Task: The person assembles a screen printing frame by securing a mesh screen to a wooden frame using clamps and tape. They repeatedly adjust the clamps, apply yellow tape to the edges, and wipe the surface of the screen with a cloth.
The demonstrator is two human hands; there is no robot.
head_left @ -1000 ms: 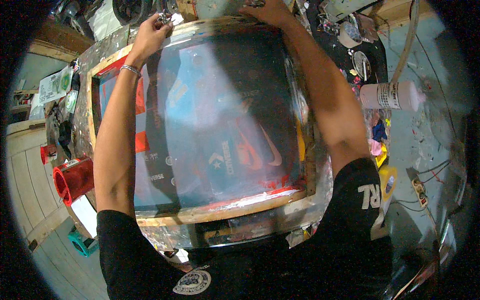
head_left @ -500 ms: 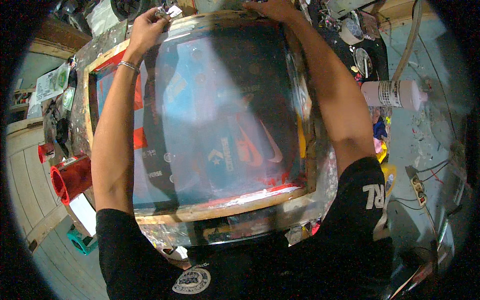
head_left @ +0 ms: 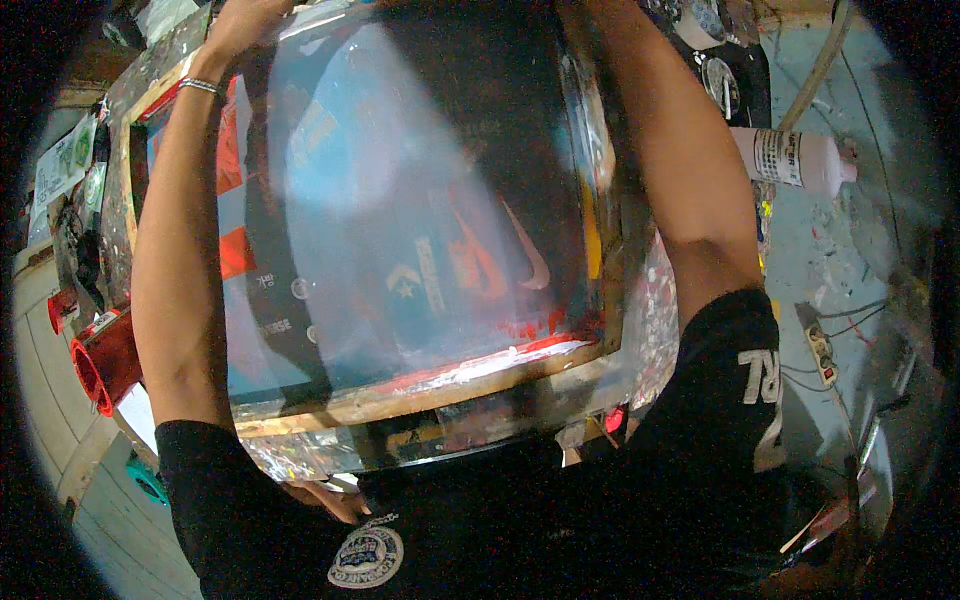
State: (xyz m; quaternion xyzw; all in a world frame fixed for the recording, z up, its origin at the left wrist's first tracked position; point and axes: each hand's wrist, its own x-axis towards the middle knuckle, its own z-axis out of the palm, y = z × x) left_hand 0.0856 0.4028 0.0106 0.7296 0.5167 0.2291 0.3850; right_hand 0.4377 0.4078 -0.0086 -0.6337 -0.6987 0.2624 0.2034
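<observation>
A large wooden-framed printing screen (head_left: 440, 190) lies in front of me, its bluish mesh carrying several logo stencils. Red and white ink (head_left: 500, 358) streaks the mesh along the near edge. My left hand (head_left: 248, 28) is at the screen's far left corner, a thin bracelet (head_left: 198, 86) on its wrist; the picture's top edge cuts off its fingers, so what they hold is hidden. My right forearm (head_left: 672, 130) reaches along the screen's right side, and the hand itself lies beyond the top edge. Orange-red patches (head_left: 236, 252) show at the left of the mesh.
A white plastic bottle (head_left: 800, 160) lies on its side to the right. Red ink-stained containers (head_left: 105, 365) stand at the left table edge. Farther right are a power strip (head_left: 822, 355) with cables and a hose (head_left: 815, 75). Papers (head_left: 62, 170) lie at the far left.
The screen now sits higher and farther left in the picture. Both hands have shifted up: the right one has left the view, and the left one's fingers, with a small shiny item, are cut off.
</observation>
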